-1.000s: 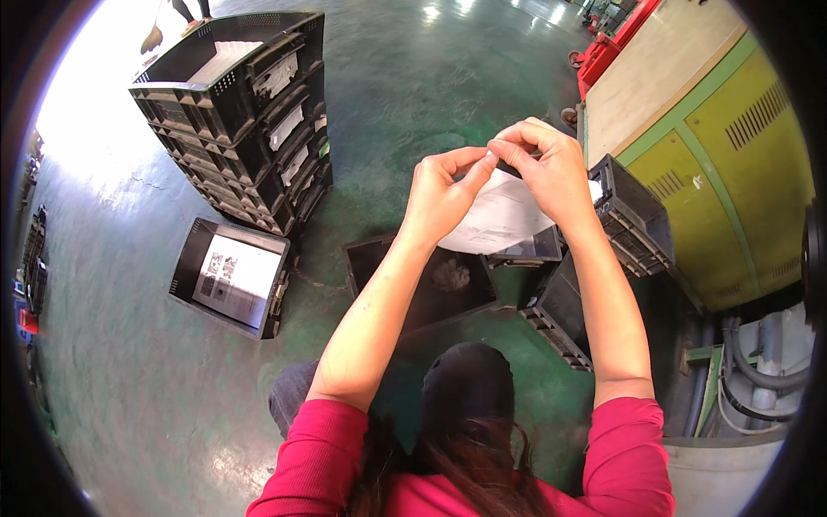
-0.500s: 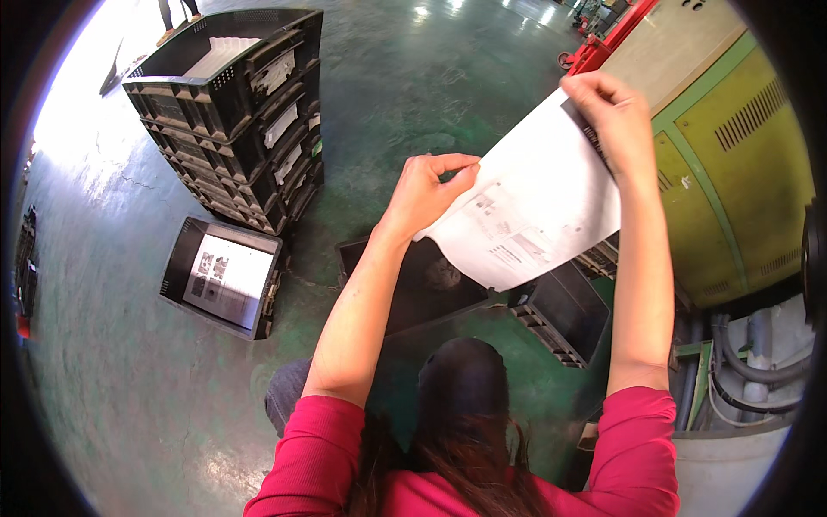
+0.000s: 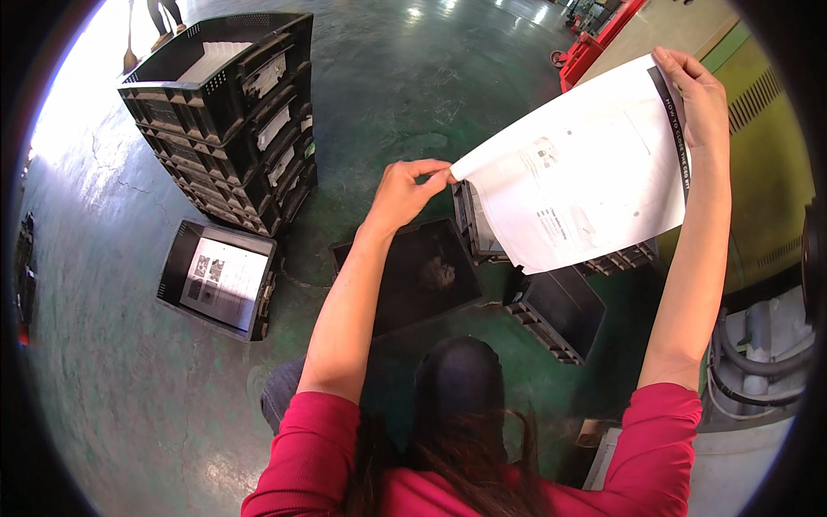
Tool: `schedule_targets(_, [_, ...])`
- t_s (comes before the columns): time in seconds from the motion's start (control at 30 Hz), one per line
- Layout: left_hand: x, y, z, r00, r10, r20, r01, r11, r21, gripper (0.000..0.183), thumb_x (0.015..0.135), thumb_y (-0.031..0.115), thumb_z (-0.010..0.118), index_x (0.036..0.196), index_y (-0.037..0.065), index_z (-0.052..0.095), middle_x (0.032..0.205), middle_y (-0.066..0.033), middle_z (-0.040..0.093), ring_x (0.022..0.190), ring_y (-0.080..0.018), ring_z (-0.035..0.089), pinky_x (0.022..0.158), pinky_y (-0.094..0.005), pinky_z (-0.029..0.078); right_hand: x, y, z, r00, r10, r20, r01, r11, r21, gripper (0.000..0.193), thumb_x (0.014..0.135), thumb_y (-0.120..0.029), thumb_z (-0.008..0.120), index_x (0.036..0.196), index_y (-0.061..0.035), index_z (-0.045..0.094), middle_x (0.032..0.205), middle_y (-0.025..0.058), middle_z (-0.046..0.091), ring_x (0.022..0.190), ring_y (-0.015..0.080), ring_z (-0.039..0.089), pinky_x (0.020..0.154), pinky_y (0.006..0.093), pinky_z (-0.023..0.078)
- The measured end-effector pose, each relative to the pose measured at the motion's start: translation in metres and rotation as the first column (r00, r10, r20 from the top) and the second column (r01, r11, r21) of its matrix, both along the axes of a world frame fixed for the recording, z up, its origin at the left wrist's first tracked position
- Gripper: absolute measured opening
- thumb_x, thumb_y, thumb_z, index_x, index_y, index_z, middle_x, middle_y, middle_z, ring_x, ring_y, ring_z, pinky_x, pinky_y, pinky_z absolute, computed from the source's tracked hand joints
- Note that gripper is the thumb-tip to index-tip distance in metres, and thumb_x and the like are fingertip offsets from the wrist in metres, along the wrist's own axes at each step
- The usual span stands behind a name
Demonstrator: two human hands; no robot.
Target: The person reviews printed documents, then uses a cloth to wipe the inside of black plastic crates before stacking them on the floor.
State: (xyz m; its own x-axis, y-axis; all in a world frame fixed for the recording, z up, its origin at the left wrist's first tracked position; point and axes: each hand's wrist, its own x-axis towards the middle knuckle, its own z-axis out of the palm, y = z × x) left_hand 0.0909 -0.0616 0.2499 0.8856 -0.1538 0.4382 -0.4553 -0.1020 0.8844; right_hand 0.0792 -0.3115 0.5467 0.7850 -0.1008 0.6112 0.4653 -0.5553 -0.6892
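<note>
A large white printed sheet (image 3: 586, 172) with a black band along its right edge is held up in front of me, its lower edge curling. My left hand (image 3: 405, 191) pinches its left corner between thumb and fingertips. At the upper right corner, my right hand (image 3: 696, 99) grips the sheet with closed fingers. Below my left hand, a black crate (image 3: 405, 297) on the floor holds a small greyish clump. Another black crate (image 3: 564, 314) sits under the sheet's lower edge. Parts of more crates behind the sheet are hidden by it.
At the left stands a tall stack of black crates (image 3: 228, 138). In front of it, a crate (image 3: 168, 289) holds printed sheets (image 3: 226, 276). A yellow-green machine cabinet (image 3: 771, 189) and hoses (image 3: 762, 366) are on the right. Far left, a person's legs (image 3: 164, 15) stand near a broom (image 3: 130, 59).
Both hands have moved apart, the right one up and rightward, the left slightly leftward. The sheet is spread wider and shifted right, uncovering more of the crate below.
</note>
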Motion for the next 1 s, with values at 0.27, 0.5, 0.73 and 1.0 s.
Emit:
schedule_targets(0.27, [0.001, 0.033, -0.006, 0.798, 0.508, 0.324, -0.587, 0.778, 0.225, 0.040, 0.083, 0.027, 0.057, 0.117, 0.006, 0.054, 0.117, -0.0147, 0.055, 0.113, -0.0301, 0.048, 0.094, -0.0392, 0.038, 0.033, 0.021, -0.123, 0.985, -0.168, -0.044, 0.153, 0.960, -0.234, 0.027, 0.076, -0.029, 0.067, 0.083, -0.0031, 0.066, 0.072, 0.0052, 0.064, 0.069, 0.0134, 0.057, 0.066, 0.0283, 0.045])
schedule_targets(0.5, [-0.066, -0.054, 0.062, 0.962, -0.002, 0.274, -0.146, 0.843, 0.519, 0.102, 0.065, 0.046, 0.073, 0.140, 0.004, 0.017, 0.141, -0.0194, 0.026, 0.131, -0.0357, 0.024, 0.098, -0.0621, 0.022, 0.076, 0.028, -0.193, 0.811, 0.140, -0.568, 0.068, 0.942, 0.330, 0.017, 0.084, -0.020, 0.059, 0.085, -0.0038, 0.057, 0.073, 0.0059, 0.062, 0.061, 0.0132, 0.059, 0.056, 0.0303, 0.050])
schedule_targets(0.73, [-0.069, -0.079, 0.030, 0.968, 0.200, 0.152, -0.245, 0.890, 0.384, 0.098, 0.072, 0.036, 0.067, 0.137, -0.006, 0.008, 0.138, -0.0321, 0.019, 0.130, -0.0448, 0.020, 0.099, -0.0593, 0.023, 0.087, 0.052, -0.202, 0.781, 0.144, -0.608, 0.189, 0.872, 0.451, 0.017, 0.086, -0.017, 0.056, 0.090, 0.0000, 0.056, 0.081, 0.0089, 0.063, 0.069, 0.0177, 0.063, 0.062, 0.0322, 0.052])
schedule_targets(1.0, [-0.060, -0.075, 0.022, 0.997, 0.052, -0.049, -0.038, 0.967, 0.251, 0.082, 0.072, 0.013, 0.051, 0.136, -0.010, 0.006, 0.140, -0.0324, 0.013, 0.134, -0.0408, 0.010, 0.108, -0.0418, 0.015, 0.086, 0.060, -0.205, 0.812, 0.087, -0.577, 0.230, 0.861, 0.453, 0.021, 0.085, -0.012, 0.057, 0.086, 0.0085, 0.059, 0.082, 0.0154, 0.064, 0.068, 0.0250, 0.065, 0.059, 0.0360, 0.057])
